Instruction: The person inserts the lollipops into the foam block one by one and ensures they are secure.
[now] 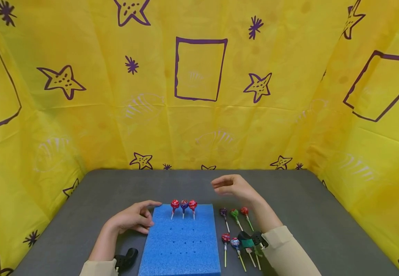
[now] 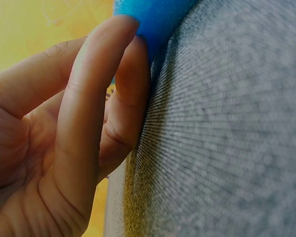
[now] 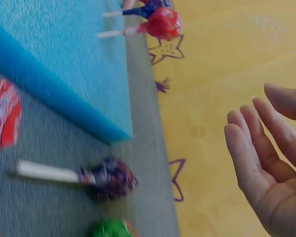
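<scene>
A blue foam block (image 1: pixel 182 264) with rows of small holes lies on the table. Three wrapped lollipops stand upright along its far edge: a red lollipop (image 1: pixel 174 204), a dark blue lollipop (image 1: pixel 184 204) and another red lollipop (image 1: pixel 192 205). My left hand (image 1: pixel 132 218) rests against the block's left side, its index finger reaching to the far left corner and its thumb at the edge. Above the table, beyond the block's far right corner, my right hand (image 1: pixel 237 188) hovers with loosely bent fingers and nothing in them. In the right wrist view its fingers (image 3: pixel 259 143) are clear of every lollipop.
Right of the block lie several loose lollipops, among them a purple lollipop (image 1: pixel 223 212), a green lollipop (image 1: pixel 234 213) and a blue-wrapped lollipop (image 1: pixel 235 242). My right wrist partly covers some. A yellow patterned curtain (image 1: pixel 199 126) surrounds the dark grey table (image 1: pixel 116 184).
</scene>
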Demonstrator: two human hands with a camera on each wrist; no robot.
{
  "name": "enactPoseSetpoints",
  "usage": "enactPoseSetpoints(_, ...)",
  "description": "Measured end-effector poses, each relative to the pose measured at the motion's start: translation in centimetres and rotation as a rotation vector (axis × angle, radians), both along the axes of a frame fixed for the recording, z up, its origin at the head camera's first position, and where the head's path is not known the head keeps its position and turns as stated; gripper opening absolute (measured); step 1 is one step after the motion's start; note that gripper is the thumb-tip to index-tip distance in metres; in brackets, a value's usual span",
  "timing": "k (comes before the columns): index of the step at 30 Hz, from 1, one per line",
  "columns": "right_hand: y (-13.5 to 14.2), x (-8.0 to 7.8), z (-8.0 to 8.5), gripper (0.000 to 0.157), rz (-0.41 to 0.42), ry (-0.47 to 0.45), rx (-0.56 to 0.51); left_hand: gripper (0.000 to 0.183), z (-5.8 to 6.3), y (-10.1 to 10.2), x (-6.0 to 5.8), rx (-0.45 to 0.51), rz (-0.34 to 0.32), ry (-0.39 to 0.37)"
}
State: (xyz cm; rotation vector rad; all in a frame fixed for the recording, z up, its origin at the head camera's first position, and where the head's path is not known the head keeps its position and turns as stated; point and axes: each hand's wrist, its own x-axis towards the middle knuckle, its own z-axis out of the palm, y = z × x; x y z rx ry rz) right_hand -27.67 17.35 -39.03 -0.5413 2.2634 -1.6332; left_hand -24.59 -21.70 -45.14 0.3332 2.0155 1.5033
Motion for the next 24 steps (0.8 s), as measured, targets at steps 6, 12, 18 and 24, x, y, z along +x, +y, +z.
enactPoseSetpoints(6, 2.0, 0.5, -0.1, 0.041, -0.056, 0.019, 0.062, 0.069, -0.1, 0.0, -0.1, -0.009, 0.003, 0.003)
enactPoseSetpoints(12, 3.8, 0.9, -1.0, 0.042, -0.100, -0.010, 0.086, 0.070, -0.1, -0.1, 0.1, -0.004, 0.002, 0.007)
enactPoseSetpoints(18, 5.4, 1.1, -2.0, 0.048, -0.115, -0.023, 0.091, 0.070, -0.1, -0.2, 0.2, -0.009, 0.014, -0.004)
enactPoseSetpoints(24, 6.7, 1.2, -2.8, 0.050, -0.149, -0.043, 0.076, 0.068, -0.1, 0.0, 0.1, -0.012, 0.016, 0.007)
